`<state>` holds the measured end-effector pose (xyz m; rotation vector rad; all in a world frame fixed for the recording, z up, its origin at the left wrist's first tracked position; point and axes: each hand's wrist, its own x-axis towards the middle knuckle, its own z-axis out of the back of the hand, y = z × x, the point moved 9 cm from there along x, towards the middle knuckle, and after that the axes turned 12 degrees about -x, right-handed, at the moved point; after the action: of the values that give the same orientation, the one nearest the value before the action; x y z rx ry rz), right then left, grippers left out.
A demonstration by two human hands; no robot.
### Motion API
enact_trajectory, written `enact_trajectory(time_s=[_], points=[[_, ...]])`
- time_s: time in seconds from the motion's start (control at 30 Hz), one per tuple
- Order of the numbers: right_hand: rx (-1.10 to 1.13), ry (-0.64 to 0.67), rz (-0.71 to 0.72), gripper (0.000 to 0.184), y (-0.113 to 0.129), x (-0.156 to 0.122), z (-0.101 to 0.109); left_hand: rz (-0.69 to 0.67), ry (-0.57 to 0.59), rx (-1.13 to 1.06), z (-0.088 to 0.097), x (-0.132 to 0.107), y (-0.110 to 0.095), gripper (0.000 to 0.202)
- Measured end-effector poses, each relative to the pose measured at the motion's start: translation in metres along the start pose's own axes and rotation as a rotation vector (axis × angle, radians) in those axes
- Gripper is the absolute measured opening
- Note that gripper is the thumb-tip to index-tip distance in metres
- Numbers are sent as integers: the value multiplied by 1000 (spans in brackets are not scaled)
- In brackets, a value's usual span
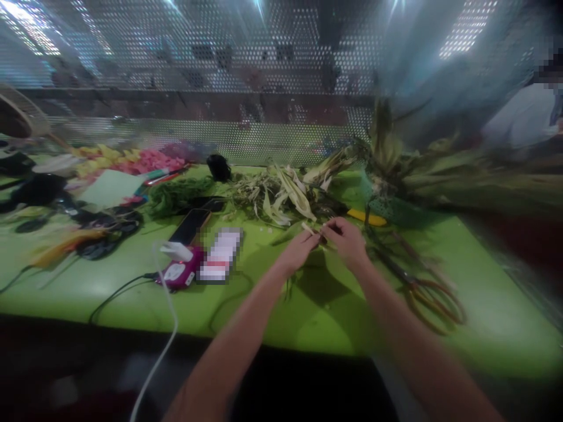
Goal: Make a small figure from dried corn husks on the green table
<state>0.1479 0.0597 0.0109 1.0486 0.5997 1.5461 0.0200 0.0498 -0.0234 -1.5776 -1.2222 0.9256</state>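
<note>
Nearest, white cable [175,328] lies on bright green tabletop [308,328], beside pink plastic gadget [180,273]. Brown-handled scissors [420,288] lie just right of my right hand [348,237]. My left hand [298,250] meets it; both sets of fingertips pinch thin pale dry leaf strip [307,228], held low over table. Beyond, heap of dried green-yellow leaves [281,199], then perforated metal screen [246,58].

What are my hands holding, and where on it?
A thin pale dried leaf strip: left hand pinches its left end, right hand seemingly its right end.

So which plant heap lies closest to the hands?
The pale, strawy husk pile just beyond the left hand and right hand; the dark green bunch lies farther left.
</note>
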Motion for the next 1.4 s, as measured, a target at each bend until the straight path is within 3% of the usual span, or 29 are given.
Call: enact_trajectory(time_s=[0.17,0.33,0.63,0.8,1.07,1.23,1.4], points=[[-3,-67,-26,19,-12,2,2,-12,145,292,-16,-4,-5,19],[35,-63,-104,20,-17,3,4,29,202,339,-20,-7,-6,21],[-5,191,40,22,6,1,-12,40,284,362,-19,-1,13,22],[36,131,6,24,0,0,-9,2,290,355,-20,1,17,25],[27,-40,-43,19,-9,2,5,41,357,386,-40,-9,17,18],[36,-27,-83,22,-12,5,7,48,314,382,-39,-7,18,16],[189,79,-144,33,-23,8,-3,-43,128,201,-14,4,8,28]])
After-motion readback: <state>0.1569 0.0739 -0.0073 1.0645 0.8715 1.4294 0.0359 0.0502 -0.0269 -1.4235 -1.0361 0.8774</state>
